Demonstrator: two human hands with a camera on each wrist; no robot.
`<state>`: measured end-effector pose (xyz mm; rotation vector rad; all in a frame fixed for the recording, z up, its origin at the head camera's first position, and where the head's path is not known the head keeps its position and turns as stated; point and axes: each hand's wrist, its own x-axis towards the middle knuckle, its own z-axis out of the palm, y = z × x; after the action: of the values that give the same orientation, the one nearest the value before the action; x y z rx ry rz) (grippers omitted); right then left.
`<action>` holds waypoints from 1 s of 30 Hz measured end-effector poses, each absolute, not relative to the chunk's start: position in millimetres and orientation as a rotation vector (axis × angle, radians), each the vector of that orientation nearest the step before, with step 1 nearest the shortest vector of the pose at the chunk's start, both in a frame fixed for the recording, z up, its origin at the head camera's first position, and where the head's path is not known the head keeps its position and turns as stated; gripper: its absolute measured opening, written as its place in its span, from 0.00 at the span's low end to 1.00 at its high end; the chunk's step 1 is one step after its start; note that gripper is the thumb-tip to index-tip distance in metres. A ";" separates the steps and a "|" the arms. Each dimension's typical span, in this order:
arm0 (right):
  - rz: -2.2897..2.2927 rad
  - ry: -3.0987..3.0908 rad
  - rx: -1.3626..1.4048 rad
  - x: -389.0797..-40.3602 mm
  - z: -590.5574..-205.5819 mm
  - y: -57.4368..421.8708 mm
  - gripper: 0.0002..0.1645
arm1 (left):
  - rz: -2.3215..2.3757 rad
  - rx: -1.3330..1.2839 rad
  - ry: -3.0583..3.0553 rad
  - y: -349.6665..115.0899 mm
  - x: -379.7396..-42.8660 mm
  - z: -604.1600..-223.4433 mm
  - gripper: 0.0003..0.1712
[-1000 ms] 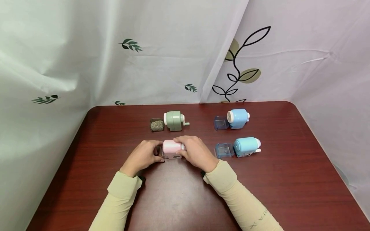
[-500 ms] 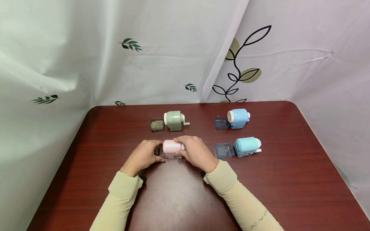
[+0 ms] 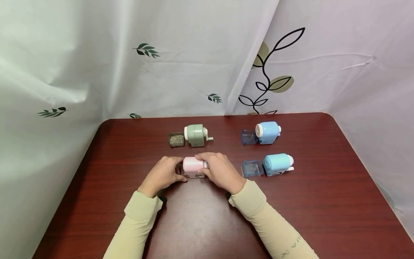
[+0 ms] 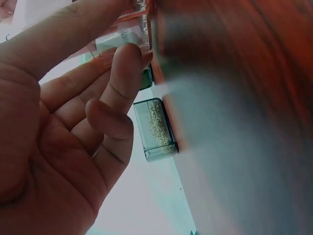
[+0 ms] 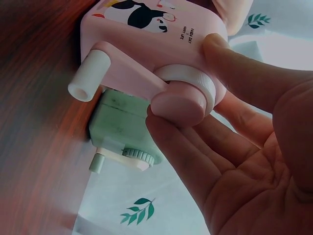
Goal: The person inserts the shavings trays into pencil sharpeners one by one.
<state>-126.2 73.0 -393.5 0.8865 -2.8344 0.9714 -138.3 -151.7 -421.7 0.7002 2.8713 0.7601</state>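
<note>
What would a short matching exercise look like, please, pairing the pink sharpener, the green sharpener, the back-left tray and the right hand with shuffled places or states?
1. pink sharpener
2. green sharpener
3. back-left tray
4. right hand

A. holds shavings
B. bears a panda picture
C. curls round the pink sharpener's crank end
D. stands just right of the back-left tray in the head view

Pairs: 1-B; 2-D; 3-A; 4-C

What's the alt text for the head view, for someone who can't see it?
A person's left hand and right hand hold a pink pencil sharpener from its two ends on a dark red table. Farther back stands a green sharpener; to the right, a blue sharpener and a turquoise sharpener, each beside a see-through drawer.
</note>
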 end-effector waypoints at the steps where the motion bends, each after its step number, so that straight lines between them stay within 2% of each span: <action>1: 0.970 -2.835 0.888 -126.3 -393.7 72.9 0.24 | 0.758 0.698 2.873 -151.5 -138.3 -421.8 0.26; 7: 0.979 -2.837 0.886 -125.8 -394.3 72.0 0.24 | 0.754 0.684 2.866 -149.7 -138.1 -422.4 0.23; 30: 0.954 -2.806 0.910 -126.1 -393.8 72.0 0.23 | 0.752 0.731 2.887 -145.4 -141.9 -423.9 0.27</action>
<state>-126.1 72.0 -393.8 0.9104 -2.8055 0.9541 -141.9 -145.4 -423.9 0.7306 2.8866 0.7524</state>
